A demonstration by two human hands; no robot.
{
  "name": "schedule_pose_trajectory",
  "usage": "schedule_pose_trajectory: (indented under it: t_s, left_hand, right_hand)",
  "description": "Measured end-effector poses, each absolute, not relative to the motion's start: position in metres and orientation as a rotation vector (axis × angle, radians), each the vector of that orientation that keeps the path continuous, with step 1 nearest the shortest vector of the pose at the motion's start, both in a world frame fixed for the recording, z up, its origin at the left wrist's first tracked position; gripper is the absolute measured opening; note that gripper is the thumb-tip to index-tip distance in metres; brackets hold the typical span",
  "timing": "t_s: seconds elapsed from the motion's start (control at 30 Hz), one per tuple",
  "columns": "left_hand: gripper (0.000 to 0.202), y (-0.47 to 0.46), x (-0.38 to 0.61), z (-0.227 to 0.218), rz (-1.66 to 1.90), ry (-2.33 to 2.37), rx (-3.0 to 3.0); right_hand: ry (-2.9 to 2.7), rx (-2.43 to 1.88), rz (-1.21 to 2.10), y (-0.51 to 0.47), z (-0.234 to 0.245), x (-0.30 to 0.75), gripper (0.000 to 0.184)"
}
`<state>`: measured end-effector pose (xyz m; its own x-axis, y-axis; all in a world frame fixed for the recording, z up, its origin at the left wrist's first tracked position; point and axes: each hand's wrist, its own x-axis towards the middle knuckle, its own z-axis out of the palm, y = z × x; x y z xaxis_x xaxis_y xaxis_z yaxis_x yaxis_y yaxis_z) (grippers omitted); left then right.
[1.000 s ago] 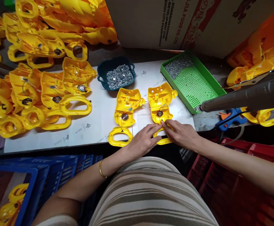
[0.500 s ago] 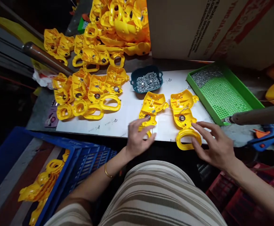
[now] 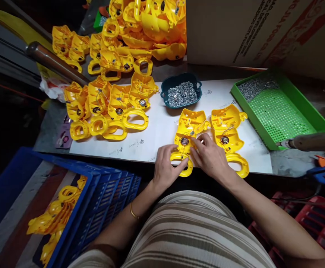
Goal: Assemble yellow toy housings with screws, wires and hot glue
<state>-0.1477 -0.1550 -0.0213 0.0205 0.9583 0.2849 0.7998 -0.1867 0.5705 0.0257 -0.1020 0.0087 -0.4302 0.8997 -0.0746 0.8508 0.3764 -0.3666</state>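
Observation:
Near the table's front edge lies a yellow plastic shell half (image 3: 192, 119) with its hollow side up, holding thin wires and a round speaker (image 3: 184, 141). My left hand (image 3: 166, 165) is curled around the left side of its handle ring, the thumb across the ring. From the right, my right hand (image 3: 211, 154) reaches in with bent fingers at the shell's edge beside the speaker; what its fingertips pinch is hidden. A second wired yellow shell half (image 3: 225, 119) sits just to the right, its handle partly behind my right forearm.
A dark green bowl of small screws (image 3: 182, 95) stands behind the shells. Right of them is a green tray (image 3: 288, 111) with metal pieces, near a screwdriver-like tool (image 3: 313, 142). More yellow shells (image 3: 117, 100) fill the left; a blue crate (image 3: 95, 201) stands below.
My right hand has left the right shell and moved left to the left shell. My left hand has shifted onto that shell's handle. The camera view has moved slightly.

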Motion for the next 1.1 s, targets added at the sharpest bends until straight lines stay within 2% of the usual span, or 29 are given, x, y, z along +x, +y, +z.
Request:
schedule_pose_trajectory:
  t_s: [0.07, 0.17, 0.53, 0.63, 0.8, 0.93, 1.1]
  left_hand:
    - [0.056, -0.144, -0.153, -0.020, 0.907, 1.931, 2.068]
    - [0.057, -0.127, -0.154, -0.015, 0.798, 2.000, 2.179]
    - [0.016, -0.111, -0.143, -0.005, 0.766, 1.942, 2.265]
    - [0.011, -0.105, -0.141, 0.000, 0.814, 1.875, 2.233]
    - [0.011, -0.101, -0.139, 0.005, 0.981, 1.643, 1.688]
    - [0.029, -0.098, -0.143, 0.007, 1.067, 1.431, 1.089]
    - [0.036, -0.097, -0.145, 0.012, 1.103, 1.281, 0.903]
  right_hand:
    - [-2.497, -1.630, 0.520, -0.101, 0.011, 0.024, 0.035]
    - [-2.504, -1.670, 0.535, -0.100, 0.012, 0.020, 0.034]
    - [-2.371, -1.705, 0.607, -0.102, 0.009, 0.021, 0.035]
    - [-2.299, -1.666, 0.636, -0.103, 0.007, 0.021, 0.033]
    - [-2.204, -1.621, 0.634, -0.105, 0.001, 0.024, 0.034]
    - [-2.162, -1.594, 0.616, -0.108, 0.004, 0.025, 0.039]
    - [-2.040, -1.511, 0.815, -0.109, 0.011, 0.025, 0.035]
